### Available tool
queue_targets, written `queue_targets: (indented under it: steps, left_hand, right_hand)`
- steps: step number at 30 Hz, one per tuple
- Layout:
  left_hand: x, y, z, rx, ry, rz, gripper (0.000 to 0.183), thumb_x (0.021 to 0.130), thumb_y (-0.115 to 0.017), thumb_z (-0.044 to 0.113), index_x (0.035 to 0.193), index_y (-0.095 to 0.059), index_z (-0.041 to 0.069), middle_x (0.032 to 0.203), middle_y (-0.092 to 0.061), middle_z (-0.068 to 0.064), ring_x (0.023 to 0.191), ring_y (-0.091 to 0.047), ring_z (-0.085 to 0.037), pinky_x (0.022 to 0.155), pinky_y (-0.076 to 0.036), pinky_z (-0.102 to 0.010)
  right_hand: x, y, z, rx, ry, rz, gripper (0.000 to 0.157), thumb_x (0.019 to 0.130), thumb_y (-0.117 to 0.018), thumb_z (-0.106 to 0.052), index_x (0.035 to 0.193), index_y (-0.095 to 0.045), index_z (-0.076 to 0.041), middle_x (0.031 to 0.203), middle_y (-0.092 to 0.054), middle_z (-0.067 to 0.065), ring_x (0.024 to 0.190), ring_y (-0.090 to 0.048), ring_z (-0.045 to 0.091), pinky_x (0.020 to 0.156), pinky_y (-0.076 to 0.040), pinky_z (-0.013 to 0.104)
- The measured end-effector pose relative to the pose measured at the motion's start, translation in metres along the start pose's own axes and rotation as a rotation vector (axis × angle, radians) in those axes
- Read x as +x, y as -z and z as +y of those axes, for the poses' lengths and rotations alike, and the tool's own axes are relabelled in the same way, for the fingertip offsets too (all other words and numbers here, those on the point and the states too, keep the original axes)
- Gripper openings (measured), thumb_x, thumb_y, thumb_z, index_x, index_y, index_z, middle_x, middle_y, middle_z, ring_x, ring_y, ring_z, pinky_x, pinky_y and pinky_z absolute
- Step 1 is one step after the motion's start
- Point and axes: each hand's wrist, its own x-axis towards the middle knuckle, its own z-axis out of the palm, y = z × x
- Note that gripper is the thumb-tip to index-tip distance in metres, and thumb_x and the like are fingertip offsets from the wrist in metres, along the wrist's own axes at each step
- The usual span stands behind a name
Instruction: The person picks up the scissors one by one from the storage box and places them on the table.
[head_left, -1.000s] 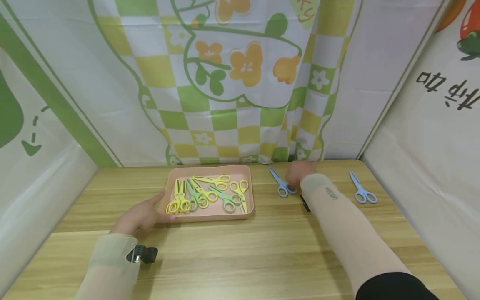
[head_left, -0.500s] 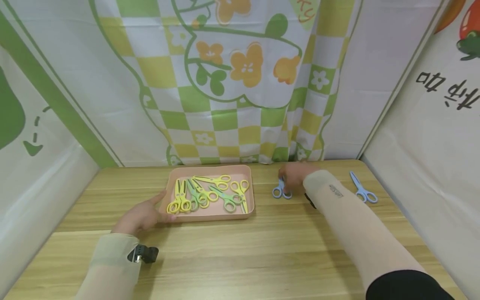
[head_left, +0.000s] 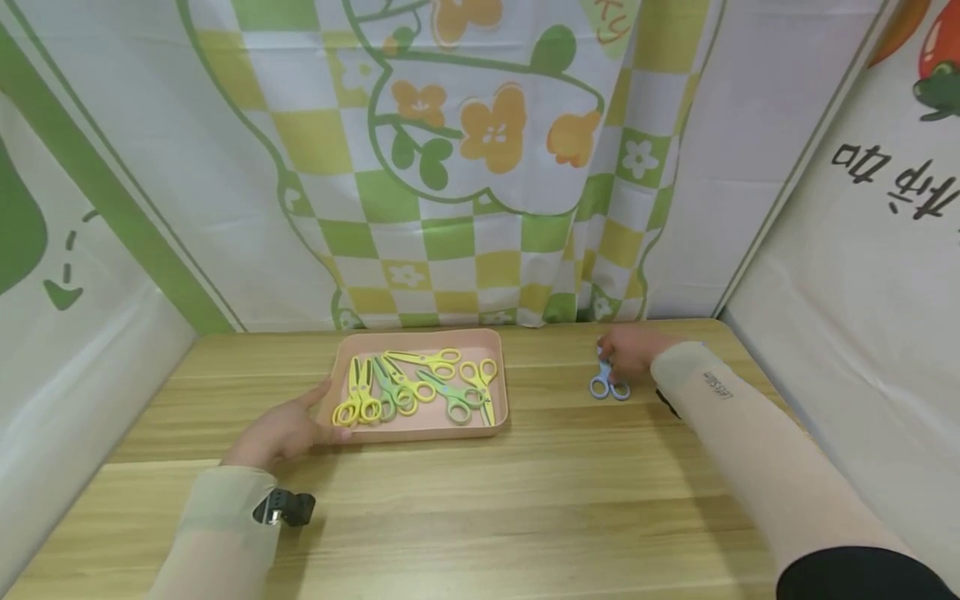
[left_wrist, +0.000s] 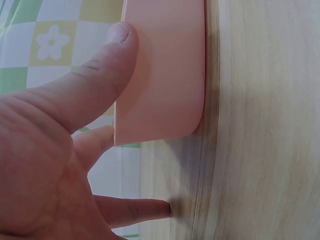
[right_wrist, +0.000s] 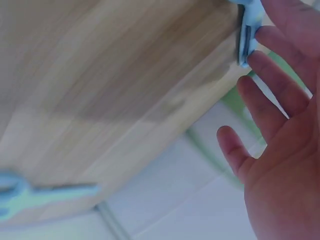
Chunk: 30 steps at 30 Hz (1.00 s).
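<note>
My left hand (head_left: pixel 281 429) rests at the near left corner of a pink tray (head_left: pixel 427 434). In the left wrist view its thumb lies along the tray's outer wall (left_wrist: pixel 167 75), and its fingers are fairly straight and spread. Several yellow scissors (head_left: pixel 432 360) and green scissors (head_left: pixel 455 398) lie in the tray. To the right of it, my right hand (head_left: pixel 633 350) pinches blue scissors (head_left: pixel 609 388), handle loops toward me. Part of these scissors (right_wrist: pixel 248 35) shows by the fingertips in the right wrist view. Other blue scissors (right_wrist: pixel 45 194) lie apart there; my sleeve mostly hides them in the head view.
The wooden table (head_left: pixel 480 517) ends at the back against a checked, flowered cloth (head_left: pixel 480 250). White printed sheets stand at the left (head_left: pixel 90 375) and right (head_left: pixel 862 333) sides.
My right hand has taken hold of the blue scissors, turned them more upright and moved them to the right. My left hand and the tray have stayed in place.
</note>
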Motion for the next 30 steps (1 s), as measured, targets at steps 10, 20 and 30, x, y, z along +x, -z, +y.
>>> queue_targets:
  steps: [10, 20, 30]
  left_hand:
    - [0.0, 0.002, -0.001, 0.013, 0.0, -0.005, 0.113, 0.071, -0.068, 0.062, 0.151, -0.005, 0.014, 0.139, -0.024, -0.038, 0.122, -0.027, -0.057, 0.095, -0.024, -0.067]
    - [0.002, 0.002, 0.0, 0.01, 0.016, -0.016, 0.114, 0.069, -0.068, 0.064, 0.151, -0.006, 0.014, 0.14, -0.024, -0.038, 0.123, -0.026, -0.055, 0.095, -0.024, -0.067]
    - [0.002, 0.001, 0.001, 0.017, 0.015, -0.017, 0.115, 0.068, -0.067, 0.065, 0.151, -0.006, 0.014, 0.138, -0.025, -0.039, 0.123, -0.027, -0.056, 0.095, -0.024, -0.067]
  right_hand:
    - [-0.039, 0.001, 0.037, -0.03, 0.0, -0.039, 0.025, 0.075, -0.076, -0.02, 0.097, -0.072, -0.011, 0.126, -0.055, 0.016, 0.11, -0.052, 0.038, 0.091, -0.043, 0.048]
    - [-0.052, 0.002, 0.045, 0.018, -0.077, -0.032, 0.04, 0.069, -0.076, -0.013, 0.107, -0.068, -0.004, 0.121, -0.059, 0.015, 0.105, -0.054, 0.039, 0.086, -0.045, 0.049]
    - [-0.059, 0.0, 0.056, 0.016, -0.044, -0.015, 0.023, 0.065, -0.076, -0.01, 0.086, -0.067, -0.01, 0.089, -0.063, 0.005, 0.077, -0.058, 0.026, 0.066, -0.049, 0.039]
